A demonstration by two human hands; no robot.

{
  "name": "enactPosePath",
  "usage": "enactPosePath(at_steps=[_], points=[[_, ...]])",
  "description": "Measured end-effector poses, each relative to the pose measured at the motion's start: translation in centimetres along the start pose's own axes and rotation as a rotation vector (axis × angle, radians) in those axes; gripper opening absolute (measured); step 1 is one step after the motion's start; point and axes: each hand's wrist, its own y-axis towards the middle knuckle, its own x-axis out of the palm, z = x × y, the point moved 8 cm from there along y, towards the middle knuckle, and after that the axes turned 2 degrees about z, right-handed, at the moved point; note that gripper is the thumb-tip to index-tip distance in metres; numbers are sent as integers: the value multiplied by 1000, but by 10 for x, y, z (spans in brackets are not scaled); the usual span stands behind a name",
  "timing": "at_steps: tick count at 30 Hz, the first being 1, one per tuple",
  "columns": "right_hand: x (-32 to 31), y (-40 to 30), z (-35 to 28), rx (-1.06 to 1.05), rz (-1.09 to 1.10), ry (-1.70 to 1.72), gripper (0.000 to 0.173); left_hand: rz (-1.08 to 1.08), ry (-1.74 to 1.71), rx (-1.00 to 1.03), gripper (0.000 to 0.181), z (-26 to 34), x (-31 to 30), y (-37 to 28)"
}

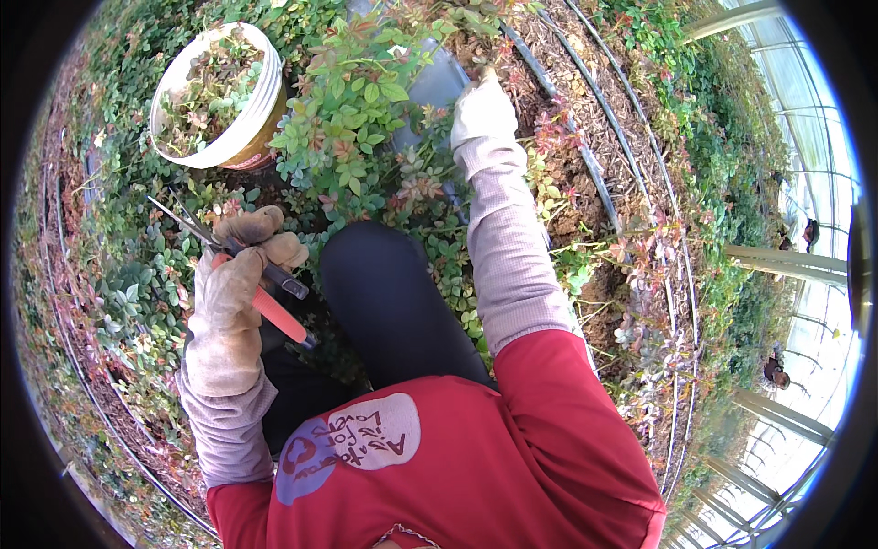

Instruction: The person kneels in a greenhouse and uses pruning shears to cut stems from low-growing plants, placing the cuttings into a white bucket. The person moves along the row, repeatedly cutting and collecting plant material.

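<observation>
My left hand (pixel 240 281), in a soiled pale work glove, is closed on a pair of garden shears (pixel 274 309). One handle is orange-red, the other dark grey, and the narrow blades point to the upper left, parted. My right hand (pixel 485 113), in a whitish glove, is stretched out low among the stems beside a leafy rose bush (pixel 357 110). Its fingertips are partly lost in glare and foliage, so whether they grip anything is unclear. Above my left hand, a white-rimmed plastic bucket (pixel 271 75) stands tilted among the plants, filled with leafy cuttings (pixel 219 89).
Black irrigation hoses (pixel 583 68) run along the mulched soil to the right. A grey sheet or panel (pixel 439 75) lies behind the bush. My bent knee (pixel 374 261) is between my arms. Greenhouse posts (pixel 789 264) and distant people (pixel 776 374) appear at far right.
</observation>
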Motion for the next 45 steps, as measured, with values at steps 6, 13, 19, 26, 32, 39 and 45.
enactPosePath(at_steps=[6,13,19,26,32,39,45], points=[[25,-3,4,-43,-118,-134,56,26,-30,-31,43,-3,-2,3],[29,-15,10,-95,-60,-114,47,8,-4,-22,45,-7,2,9],[4,-25,-6,-137,-80,-136,38,51,45,-28,48,0,5,7],[-97,91,19,-75,-189,-178,38,36,-12,-32,51,8,4,6],[-38,140,42,110,-821,-28,30,59,73,-20,83,13,-3,-3],[3,158,46,237,-826,-392,36,80,142,-44,83,13,-13,-1],[45,186,51,-185,-931,-739,37,98,165,-35,83,10,-11,7]])
